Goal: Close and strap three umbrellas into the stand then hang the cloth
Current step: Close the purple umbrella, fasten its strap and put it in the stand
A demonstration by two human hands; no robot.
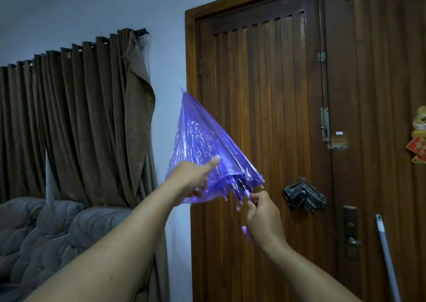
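A translucent purple umbrella is held up in front of the wooden door, half folded, its tip pointing up and to the left. My left hand grips the lower edge of the canopy, thumb lying along the plastic. My right hand is below the rib ends and pinches a pale purple part at the shaft, with the handle end showing under my palm. A dark striped cloth hangs bunched on the door at the right.
The brown wooden double door fills the right side, with metal latches and a handle lock. A grey pole leans at the far right. Brown curtains and a grey padded sofa are on the left.
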